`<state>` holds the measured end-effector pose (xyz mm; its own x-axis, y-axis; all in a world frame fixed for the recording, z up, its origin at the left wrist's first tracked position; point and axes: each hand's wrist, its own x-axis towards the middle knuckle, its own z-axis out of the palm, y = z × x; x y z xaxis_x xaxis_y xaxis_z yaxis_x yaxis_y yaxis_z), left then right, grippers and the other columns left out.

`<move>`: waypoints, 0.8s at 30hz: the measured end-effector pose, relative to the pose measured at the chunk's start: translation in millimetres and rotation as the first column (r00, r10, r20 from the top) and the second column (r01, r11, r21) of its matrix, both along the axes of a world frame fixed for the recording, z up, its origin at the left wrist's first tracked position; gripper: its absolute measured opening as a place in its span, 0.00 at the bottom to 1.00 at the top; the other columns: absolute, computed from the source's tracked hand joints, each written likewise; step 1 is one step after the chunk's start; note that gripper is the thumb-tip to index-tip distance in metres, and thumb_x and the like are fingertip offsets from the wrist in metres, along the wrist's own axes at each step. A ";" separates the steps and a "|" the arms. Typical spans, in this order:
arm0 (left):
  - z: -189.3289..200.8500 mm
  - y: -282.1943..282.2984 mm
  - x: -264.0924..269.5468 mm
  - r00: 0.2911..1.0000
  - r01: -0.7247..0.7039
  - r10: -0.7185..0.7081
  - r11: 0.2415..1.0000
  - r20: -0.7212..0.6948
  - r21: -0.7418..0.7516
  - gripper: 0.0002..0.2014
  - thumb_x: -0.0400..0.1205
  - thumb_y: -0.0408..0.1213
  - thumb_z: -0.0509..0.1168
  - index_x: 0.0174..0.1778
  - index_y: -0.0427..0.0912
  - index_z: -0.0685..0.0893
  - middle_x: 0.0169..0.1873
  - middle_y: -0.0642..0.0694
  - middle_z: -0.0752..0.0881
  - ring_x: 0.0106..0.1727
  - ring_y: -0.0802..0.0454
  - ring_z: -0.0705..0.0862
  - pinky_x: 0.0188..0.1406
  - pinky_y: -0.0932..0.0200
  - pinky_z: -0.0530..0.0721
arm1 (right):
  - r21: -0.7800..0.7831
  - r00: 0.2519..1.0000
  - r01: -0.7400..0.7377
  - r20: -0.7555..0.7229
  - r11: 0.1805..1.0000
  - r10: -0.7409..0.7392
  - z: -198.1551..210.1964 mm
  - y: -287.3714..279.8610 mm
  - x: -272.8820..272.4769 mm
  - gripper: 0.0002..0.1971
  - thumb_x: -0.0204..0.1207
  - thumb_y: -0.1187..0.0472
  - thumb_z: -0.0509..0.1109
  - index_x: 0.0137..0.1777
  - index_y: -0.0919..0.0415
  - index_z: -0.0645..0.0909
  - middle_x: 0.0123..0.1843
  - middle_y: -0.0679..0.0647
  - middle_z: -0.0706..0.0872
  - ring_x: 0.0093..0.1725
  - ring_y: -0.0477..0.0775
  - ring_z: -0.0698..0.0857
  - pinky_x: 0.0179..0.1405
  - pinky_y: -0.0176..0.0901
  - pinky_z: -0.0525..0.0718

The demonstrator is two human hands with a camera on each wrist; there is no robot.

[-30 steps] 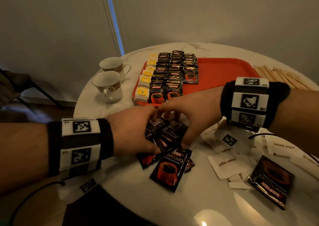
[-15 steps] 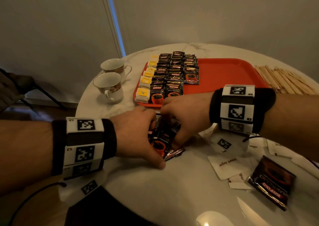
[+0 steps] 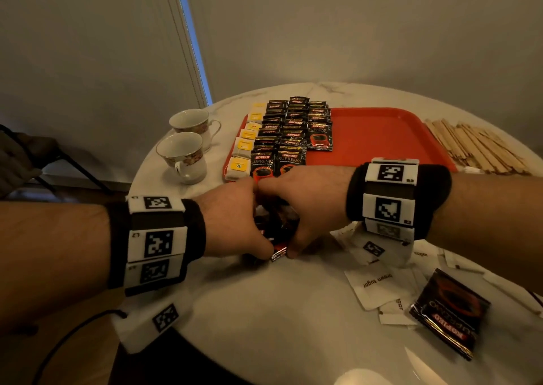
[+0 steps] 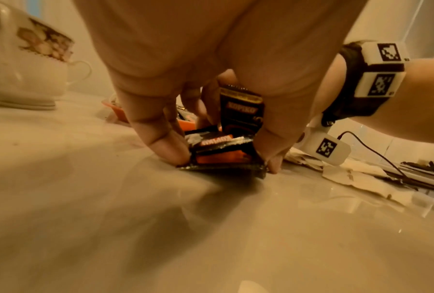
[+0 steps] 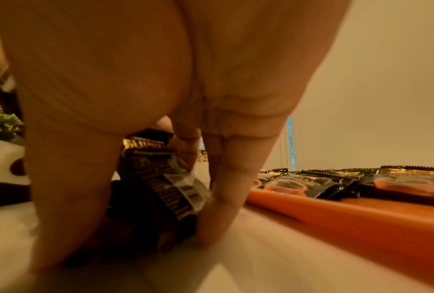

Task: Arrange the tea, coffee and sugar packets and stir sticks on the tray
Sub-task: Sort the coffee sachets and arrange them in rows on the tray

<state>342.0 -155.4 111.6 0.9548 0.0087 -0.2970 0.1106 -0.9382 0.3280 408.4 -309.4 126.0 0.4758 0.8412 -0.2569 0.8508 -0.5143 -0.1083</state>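
Both hands meet over a pile of black Kopiko coffee packets (image 3: 277, 233) on the marble table, just in front of the red tray (image 3: 382, 137). My left hand (image 3: 252, 234) pinches the pile from the left, thumb and fingers (image 4: 170, 146) clamped on its ends. From the right, my right hand (image 3: 296, 231) squeezes the same packets (image 5: 160, 184) between thumb and fingers. The tray's left part holds rows of coffee packets (image 3: 291, 132) and a column of yellow-tagged tea bags (image 3: 244, 155). White sugar packets (image 3: 379, 284) lie to the right, and wooden stir sticks (image 3: 476, 149) lie right of the tray.
Two floral teacups (image 3: 183, 157) stand left of the tray. One stray coffee packet (image 3: 449, 311) lies near the table's right front edge among the sugar packets. The tray's right half is bare red. A chair (image 3: 26, 161) stands at far left.
The hands have closed toward each other, and the spread-out coffee packets on the table have been drawn into one tight bundle between them.
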 end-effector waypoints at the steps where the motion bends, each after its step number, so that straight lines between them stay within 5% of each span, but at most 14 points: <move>1: 1.2 1.4 -1.4 1.000 -0.021 0.021 0.999 0.000 -0.031 0.38 0.66 0.46 0.85 0.64 0.51 0.69 0.51 0.53 0.83 0.47 0.55 0.86 0.40 0.57 0.88 | -0.023 0.999 -0.021 0.035 1.000 0.022 0.0 0.7 -1.4 0.40 0.68 0.39 0.83 0.77 0.46 0.71 0.61 0.43 0.84 0.53 0.46 0.82 0.49 0.35 0.80; 5: 4.1 7.1 -4.3 0.997 -0.065 0.070 0.983 0.024 -0.173 0.38 0.67 0.42 0.84 0.64 0.52 0.64 0.53 0.49 0.85 0.45 0.50 0.90 0.44 0.47 0.93 | -0.061 0.981 -0.068 0.179 0.996 0.077 0.9 5.5 -4.8 0.23 0.80 0.45 0.74 0.73 0.49 0.76 0.42 0.42 0.77 0.36 0.42 0.75 0.30 0.29 0.69; 9: 2.4 12.6 -4.9 0.984 -0.158 0.178 0.928 0.029 -0.338 0.35 0.61 0.48 0.81 0.58 0.55 0.68 0.52 0.46 0.90 0.46 0.44 0.93 0.49 0.37 0.93 | -0.040 0.980 -0.027 0.195 0.999 0.035 -0.2 12.4 -2.0 0.17 0.84 0.54 0.70 0.72 0.51 0.78 0.39 0.43 0.74 0.35 0.42 0.73 0.30 0.31 0.70; 13: 2.0 15.8 -4.9 0.964 -0.231 0.264 0.827 -0.007 -0.512 0.32 0.68 0.36 0.84 0.62 0.48 0.72 0.50 0.40 0.92 0.52 0.36 0.93 0.53 0.35 0.92 | 0.061 0.986 0.043 0.157 0.997 -0.052 3.0 14.1 4.1 0.12 0.83 0.56 0.68 0.65 0.51 0.81 0.41 0.44 0.79 0.39 0.45 0.80 0.32 0.37 0.74; 16: 6.3 19.8 -2.5 0.965 -0.164 0.246 0.842 0.095 -0.513 0.38 0.58 0.42 0.88 0.62 0.52 0.77 0.52 0.46 0.93 0.50 0.45 0.94 0.55 0.41 0.92 | 0.225 0.975 0.205 0.038 0.953 -0.219 7.7 7.0 16.0 0.09 0.83 0.54 0.69 0.60 0.51 0.83 0.42 0.45 0.83 0.41 0.45 0.83 0.35 0.39 0.80; 19: 11.1 26.3 9.1 0.924 -0.136 0.298 0.841 0.240 -0.523 0.26 0.72 0.33 0.83 0.61 0.52 0.81 0.52 0.50 0.92 0.53 0.51 0.93 0.58 0.44 0.91 | 0.366 0.931 0.365 -0.153 0.856 -0.332 9.2 -1.6 28.9 0.04 0.83 0.53 0.70 0.50 0.51 0.83 0.42 0.48 0.88 0.41 0.49 0.88 0.35 0.40 0.84; 22: 15.8 23.4 22.5 0.888 -0.137 0.363 0.796 0.284 -0.590 0.21 0.75 0.34 0.80 0.62 0.49 0.83 0.50 0.48 0.94 0.51 0.47 0.94 0.57 0.40 0.92 | 0.424 0.836 0.493 -0.474 0.760 -0.278 11.4 -7.9 31.0 0.04 0.82 0.55 0.75 0.52 0.53 0.84 0.45 0.52 0.93 0.42 0.52 0.93 0.38 0.40 0.91; 24: 20.9 15.7 28.2 0.884 -0.123 0.387 0.736 0.264 -0.665 0.21 0.75 0.30 0.80 0.62 0.44 0.83 0.47 0.44 0.95 0.48 0.42 0.94 0.56 0.34 0.91 | 0.426 0.813 0.478 -0.545 0.768 -0.204 13.0 -12.4 31.5 0.08 0.78 0.58 0.79 0.55 0.55 0.85 0.45 0.52 0.94 0.43 0.48 0.94 0.38 0.39 0.92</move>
<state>370.3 -139.7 132.5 0.9768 0.2105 0.0388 0.0654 -0.4660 0.8824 439.9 -321.8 139.0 0.7036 0.7053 -0.0868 0.4102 -0.5029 -0.7608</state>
